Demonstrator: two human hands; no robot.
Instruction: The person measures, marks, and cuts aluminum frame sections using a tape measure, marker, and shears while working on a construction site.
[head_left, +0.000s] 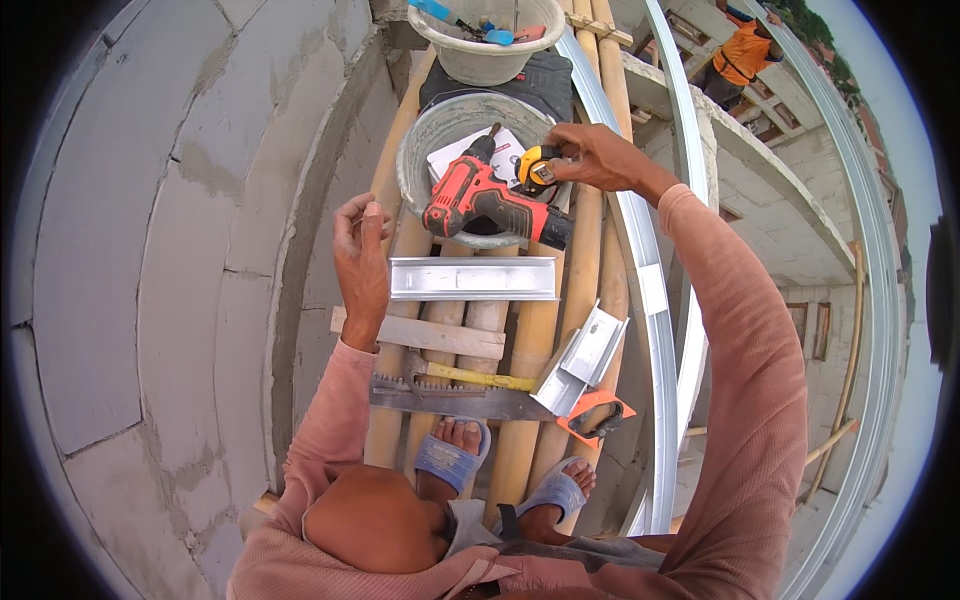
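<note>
View down onto a walkway of bamboo poles [515, 445] beside a grey block wall [190, 210]. The person's right hand [598, 158] grips a yellow-and-black tape measure [538, 170] between thumb and fingers, at the right side of a round grey bucket [408, 172]. The left hand [362, 262] is raised left of the bucket, its fingers loosely curled and parted; whether it pinches anything small is unclear. Just beside the tape measure, a red-and-black cordless drill [470, 197] lies slanted across the bucket, over a white printed sheet [452, 156].

Nearer the body, a silver metal channel [472, 279] lies crosswise on the poles. Below it are a wooden strip [440, 337], a yellow-handled tool [485, 377] and an orange-handled handsaw [470, 403], with shorter channel offcuts [592, 348] at the right. Beyond the bucket stands a second bucket [480, 65] containing tools. At upper right is a co-worker in an orange top [743, 55].
</note>
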